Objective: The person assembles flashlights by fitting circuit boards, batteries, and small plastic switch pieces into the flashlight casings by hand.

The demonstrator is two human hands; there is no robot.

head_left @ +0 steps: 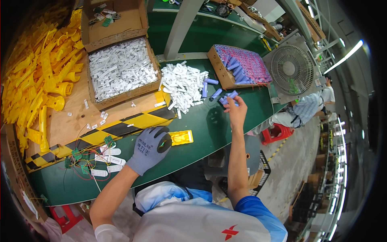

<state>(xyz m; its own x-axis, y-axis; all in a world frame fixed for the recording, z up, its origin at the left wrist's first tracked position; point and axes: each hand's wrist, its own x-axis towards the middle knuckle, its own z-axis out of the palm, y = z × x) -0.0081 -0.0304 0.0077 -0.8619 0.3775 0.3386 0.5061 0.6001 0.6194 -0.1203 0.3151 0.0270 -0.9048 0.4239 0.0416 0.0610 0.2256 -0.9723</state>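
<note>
My left hand (150, 147), in a grey glove with dark fingertips, is closed around one end of a yellow plastic housing (182, 137) lying on the green bench. The palm and fingers hide that end. My bare right hand (237, 110) reaches out to the right, its fingers bent together at a purple cylindrical battery cell (232, 94). The fingertips partly cover the cells there. Several loose cells (204, 90) lie just left of that hand, beside a heap of small white plastic parts (182, 85).
A carton of cells (225, 80) stands beyond my right hand, next to a fan (291, 68). White parts fill another carton (100, 105). Yellow housings (48, 76) pile up at left. Wired green circuit boards (84, 168) and white strips (111, 151) lie left of my glove.
</note>
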